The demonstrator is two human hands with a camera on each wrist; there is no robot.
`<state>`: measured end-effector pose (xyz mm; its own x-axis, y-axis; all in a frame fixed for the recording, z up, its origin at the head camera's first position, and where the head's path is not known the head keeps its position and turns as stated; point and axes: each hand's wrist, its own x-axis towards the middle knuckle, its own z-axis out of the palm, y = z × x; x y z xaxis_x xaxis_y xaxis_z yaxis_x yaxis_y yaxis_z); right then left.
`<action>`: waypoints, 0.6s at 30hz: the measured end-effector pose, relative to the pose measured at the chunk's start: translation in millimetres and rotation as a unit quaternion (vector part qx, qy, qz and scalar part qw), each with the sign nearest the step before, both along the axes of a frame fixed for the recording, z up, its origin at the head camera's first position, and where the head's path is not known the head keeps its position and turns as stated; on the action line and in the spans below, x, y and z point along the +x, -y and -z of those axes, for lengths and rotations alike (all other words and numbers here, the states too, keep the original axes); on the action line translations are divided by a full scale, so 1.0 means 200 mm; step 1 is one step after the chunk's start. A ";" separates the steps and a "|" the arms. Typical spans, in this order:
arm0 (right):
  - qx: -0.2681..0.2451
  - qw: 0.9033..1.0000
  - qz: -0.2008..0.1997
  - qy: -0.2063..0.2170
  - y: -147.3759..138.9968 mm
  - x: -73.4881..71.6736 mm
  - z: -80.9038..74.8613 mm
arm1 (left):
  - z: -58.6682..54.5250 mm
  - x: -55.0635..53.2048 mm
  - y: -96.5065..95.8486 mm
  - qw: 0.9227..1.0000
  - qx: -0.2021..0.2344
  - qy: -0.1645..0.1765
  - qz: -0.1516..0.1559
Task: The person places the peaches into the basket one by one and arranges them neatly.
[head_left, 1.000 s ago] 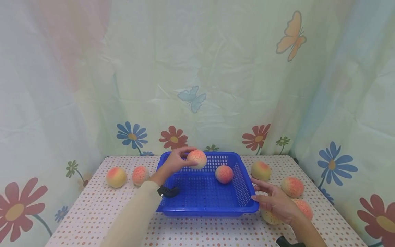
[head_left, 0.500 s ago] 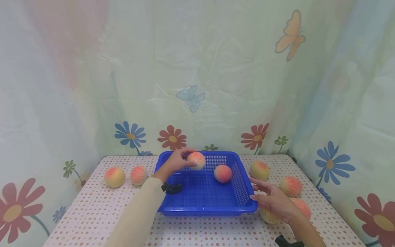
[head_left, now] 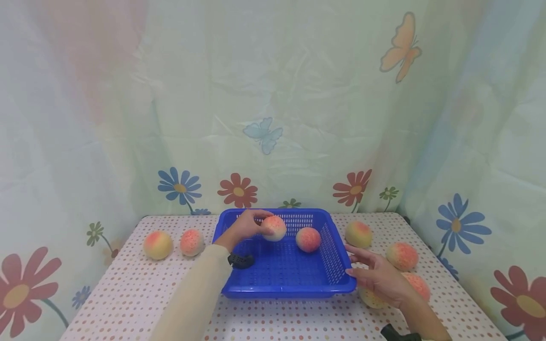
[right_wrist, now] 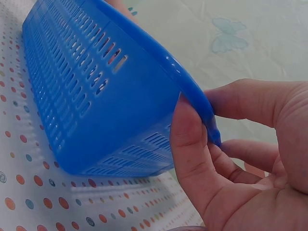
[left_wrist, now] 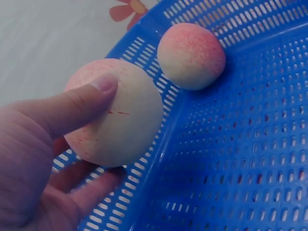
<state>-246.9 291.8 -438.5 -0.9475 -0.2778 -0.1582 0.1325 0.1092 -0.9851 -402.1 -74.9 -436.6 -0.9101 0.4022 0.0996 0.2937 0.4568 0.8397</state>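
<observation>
My left hand (head_left: 246, 225) holds a pink-and-cream peach (head_left: 275, 229) inside the back left part of a blue plastic basket (head_left: 283, 290). In the left wrist view the thumb lies across the held peach (left_wrist: 120, 125), with other fingers beneath it. A second peach (head_left: 308, 239) sits in the basket, close to its back right corner. At the basket's right side, my right hand (head_left: 381, 279) pinches the rim. The right wrist view shows the thumb (right_wrist: 190, 132) against the outer side below the rim (right_wrist: 178, 74) and fingers over the top.
Left of the basket lie a yellow-red peach (head_left: 158, 245) and a pinker peach (head_left: 192, 242). Several more stand on the right, including a yellowish peach (head_left: 359, 234) and a pink peach (head_left: 402, 256). A printed curtain (head_left: 273, 94) hangs behind the dotted tablecloth (head_left: 264, 322).
My left hand has lowered the held peach further into the basket and slightly right. The right hand stays at the rim. The whole head view has shifted a little.
</observation>
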 end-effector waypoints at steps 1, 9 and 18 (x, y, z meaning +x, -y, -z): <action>0.001 1.000 0.000 -0.001 0.00 0.00 0.00 | 0.00 0.00 0.00 1.000 -0.006 0.005 -0.003; -0.002 1.000 -0.001 0.001 0.00 0.00 0.00 | 0.03 0.03 -0.02 0.998 -0.047 0.035 -0.009; 0.000 1.000 -0.002 0.000 0.00 0.00 0.00 | 0.04 0.05 -0.05 0.997 -0.024 0.072 -0.027</action>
<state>-247.1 292.4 -438.1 -0.9466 -0.2812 -0.1580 0.1315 0.1106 -0.9851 -393.0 -65.3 -445.2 -0.9339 0.3537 -0.0515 0.1459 0.5088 0.8485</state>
